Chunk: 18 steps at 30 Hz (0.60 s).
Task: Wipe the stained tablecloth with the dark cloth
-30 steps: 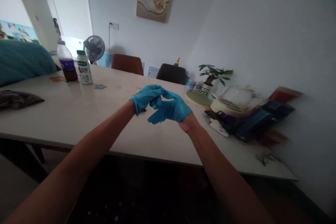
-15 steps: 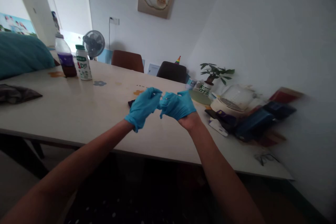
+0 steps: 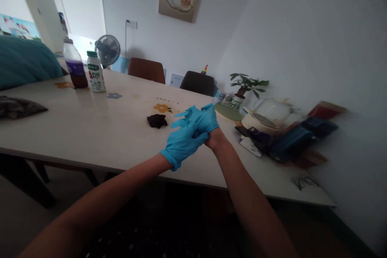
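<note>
Left hand (image 3: 181,146): blue-gloved, fingers pinched shut on glove cuff (image 3: 211,125) at right wrist. Right hand (image 3: 198,119): blue-gloved, fingers spread wide, holding nothing (above table (image 3: 90,129), right of centre). Dark crumpled scrap (image 3: 157,120): on table, just left, apart.

Above a pale table (image 3: 90,129), the blue-gloved left hand (image 3: 182,146) is clasped over the cuff (image 3: 211,129) of the blue-gloved right hand (image 3: 201,119), whose fingers are spread. A dark crumpled scrap (image 3: 157,120) is seen lying on the table near them.
</note>
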Each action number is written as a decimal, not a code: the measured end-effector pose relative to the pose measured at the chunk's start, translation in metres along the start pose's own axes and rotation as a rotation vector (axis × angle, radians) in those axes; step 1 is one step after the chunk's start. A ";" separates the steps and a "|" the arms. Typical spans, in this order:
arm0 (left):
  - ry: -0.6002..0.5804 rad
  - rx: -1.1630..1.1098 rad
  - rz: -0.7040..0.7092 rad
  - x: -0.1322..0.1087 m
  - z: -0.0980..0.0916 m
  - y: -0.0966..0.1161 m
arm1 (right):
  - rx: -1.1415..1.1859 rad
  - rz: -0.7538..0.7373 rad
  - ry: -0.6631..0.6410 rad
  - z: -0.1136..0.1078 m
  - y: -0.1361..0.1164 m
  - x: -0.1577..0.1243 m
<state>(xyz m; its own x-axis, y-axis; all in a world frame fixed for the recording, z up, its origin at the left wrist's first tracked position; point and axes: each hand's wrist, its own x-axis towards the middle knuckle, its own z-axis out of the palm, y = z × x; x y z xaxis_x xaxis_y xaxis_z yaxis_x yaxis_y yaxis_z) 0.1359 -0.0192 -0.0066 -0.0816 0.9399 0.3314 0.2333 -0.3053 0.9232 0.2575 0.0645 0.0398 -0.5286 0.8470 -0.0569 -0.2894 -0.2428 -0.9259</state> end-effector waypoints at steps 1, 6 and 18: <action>0.018 0.042 0.013 -0.001 0.001 0.002 | 0.001 -0.003 0.010 0.002 0.000 -0.001; 0.018 0.238 -0.071 -0.005 0.007 0.013 | 0.065 -0.003 0.023 0.012 -0.001 0.001; 0.058 0.296 0.065 0.001 0.009 0.014 | -0.025 0.006 0.035 0.011 0.010 0.002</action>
<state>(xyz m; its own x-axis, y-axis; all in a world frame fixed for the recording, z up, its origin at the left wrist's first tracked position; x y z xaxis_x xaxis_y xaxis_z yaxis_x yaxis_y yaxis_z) 0.1483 -0.0213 0.0049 -0.1104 0.9069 0.4067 0.5112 -0.2991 0.8058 0.2447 0.0581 0.0345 -0.5020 0.8616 -0.0748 -0.2662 -0.2363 -0.9345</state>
